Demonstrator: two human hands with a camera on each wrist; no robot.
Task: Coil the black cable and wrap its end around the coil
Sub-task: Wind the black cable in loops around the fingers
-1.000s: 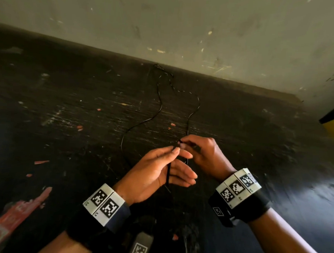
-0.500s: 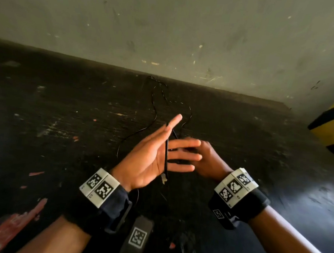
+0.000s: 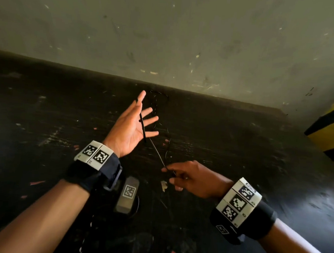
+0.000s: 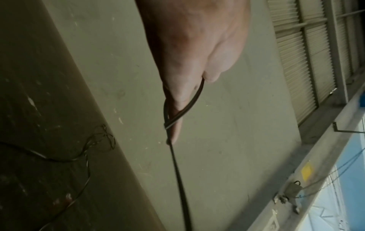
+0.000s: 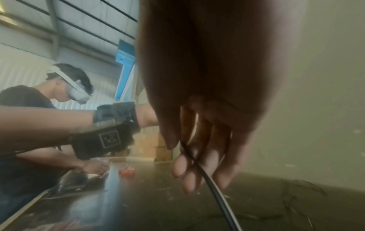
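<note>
The thin black cable [image 3: 157,155] runs taut between my two hands above the dark table [image 3: 45,119]. My left hand [image 3: 132,126] is raised, fingers straight and spread, with the cable lying across the palm. In the left wrist view the cable [image 4: 178,112] loops round the forefinger and comes out from under the thumb, which pinches it. Lower and nearer, my right hand [image 3: 186,178] pinches the cable between thumb and curled fingertips [image 5: 187,168]. The rest of the cable lies in loose tangles [image 3: 158,98] by the wall.
A grey wall [image 3: 187,39] closes the table's far edge. A yellow and black block [image 3: 330,132] stands at the right. A grey tagged device [image 3: 127,194] lies between my forearms. Another person [image 5: 29,106] works at the table's left end. Small red scraps dot the surface.
My left hand has lifted and moved off toward the wall with its fingers spread. My right hand has drawn back toward me, stretching the cable taut between them.
</note>
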